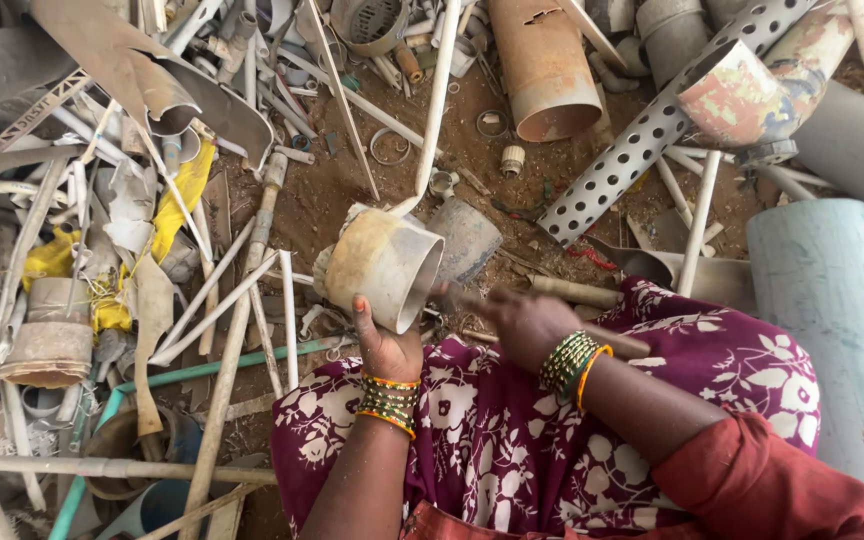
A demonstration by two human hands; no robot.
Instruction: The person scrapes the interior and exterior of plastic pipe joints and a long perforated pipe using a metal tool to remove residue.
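Nearest the camera: lap in a maroon cloth with white flower print (pixel 512 430), red sleeve (pixel 782 480) on the right arm; both wrists w/ green and orange bangles. Left hand (pixel 387 345) clamped on the lower rim of a short, dirty beige plastic pipe stub (pixel 382 268), thumb up the outer wall, open mouth tipped toward the person; stub held just above the lap, approx. centre of view. Right hand (pixel 522 322) closed round a wooden-handled tool (pixel 592 335); its working end, blurred, sits right beside the stub's mouth, can't tell if touching; hands close but apart.

Just beyond the stub: grey pipe piece (pixel 467 238) on the dirt, touching or nearly so; thin white rod (pixel 436 100) rising from behind it. Right side: big pale blue-grey pipe (pixel 832 320) lying alongside the lap. Left side: heap of thin white tubes, grey scraps, yellow sheet (pixel 180 195), green pipe (pixel 202 368) across the ground.

Further out: perforated grey pipe (pixel 642 140) slanting up right; rusty orange wide pipe (pixel 544 70) at top centre; paint-flaked reddish pipe end (pixel 742 100) top right; small rings and fittings scattered on brown soil betw. them.
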